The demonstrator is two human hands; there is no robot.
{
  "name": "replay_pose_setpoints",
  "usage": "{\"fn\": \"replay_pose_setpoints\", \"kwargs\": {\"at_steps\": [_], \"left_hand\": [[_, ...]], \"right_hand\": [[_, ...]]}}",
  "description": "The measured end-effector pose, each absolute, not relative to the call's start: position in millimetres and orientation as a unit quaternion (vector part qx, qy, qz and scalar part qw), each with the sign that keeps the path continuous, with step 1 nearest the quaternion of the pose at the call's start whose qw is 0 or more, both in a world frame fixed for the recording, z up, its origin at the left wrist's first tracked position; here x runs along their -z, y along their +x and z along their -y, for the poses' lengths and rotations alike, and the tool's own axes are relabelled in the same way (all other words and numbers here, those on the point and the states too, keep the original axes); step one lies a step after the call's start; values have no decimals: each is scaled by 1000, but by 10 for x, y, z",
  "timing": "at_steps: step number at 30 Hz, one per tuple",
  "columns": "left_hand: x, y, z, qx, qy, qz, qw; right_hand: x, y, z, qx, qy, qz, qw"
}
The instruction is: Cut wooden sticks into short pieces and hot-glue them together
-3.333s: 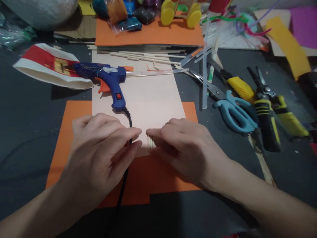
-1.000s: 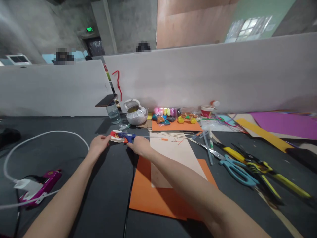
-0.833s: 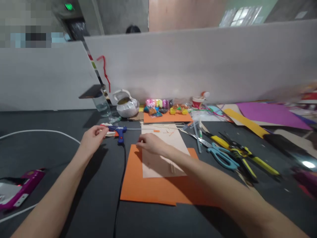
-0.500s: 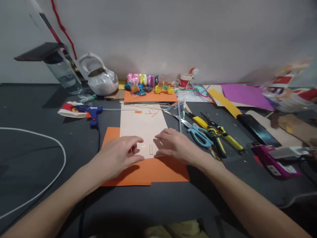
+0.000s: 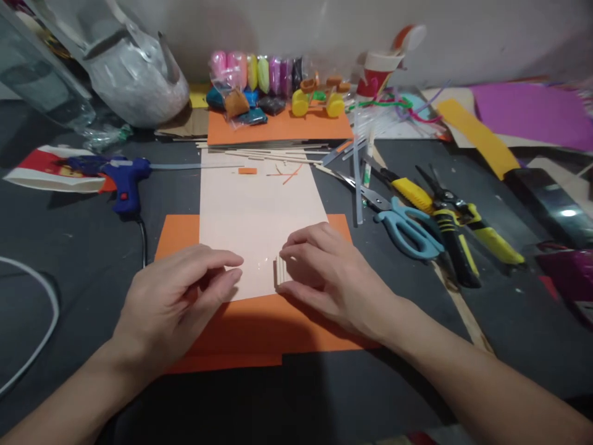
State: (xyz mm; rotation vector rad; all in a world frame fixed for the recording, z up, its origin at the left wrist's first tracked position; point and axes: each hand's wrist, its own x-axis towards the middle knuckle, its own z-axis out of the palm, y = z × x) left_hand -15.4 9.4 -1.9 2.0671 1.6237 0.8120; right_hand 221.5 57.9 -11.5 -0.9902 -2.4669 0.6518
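Several short wooden sticks [image 5: 280, 271] stand side by side in a small bundle, gripped at both ends between the thumb and fingers of my right hand [image 5: 327, 278]. They are just over the near part of a cream sheet [image 5: 250, 216]; I cannot tell whether they touch it. My left hand [image 5: 180, 296] hovers to the left with thumb and fingertips apart, nothing between them. Orange sheets [image 5: 250, 327] lie beneath the cream one. Small clear specks show on the cream sheet between my hands.
At the left lies a blue glue gun [image 5: 130, 179] with its cord. Blue-handled scissors [image 5: 407, 228] and yellow-black pliers [image 5: 456, 228] are at the right. Behind stand a silver kettle [image 5: 134, 74], bagged colored clay [image 5: 254, 74] and a red-white cup [image 5: 375, 74]. Long thin sticks [image 5: 259, 154] cross the cream sheet's far end.
My right hand has closed on the short sticks, which lay on the cream sheet before. My left hand has drawn back to the left. The view has moved closer and tilted down.
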Motion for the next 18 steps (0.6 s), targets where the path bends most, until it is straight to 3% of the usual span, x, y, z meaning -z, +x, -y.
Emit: {"fn": "replay_pose_setpoints", "kwargs": {"at_steps": [4, 7, 18], "left_hand": [[-17, -84, -43, -288, 639, -584, 409], [-62, 16, -32, -269, 589, -563, 514], [-62, 135, -14, -237, 451, -545, 666]], "right_hand": [[76, 2193, -519, -233, -315, 881, 266], [75, 2178, -463, -241, -308, 879, 274], [89, 2130, -398, -263, -274, 875, 301]]}}
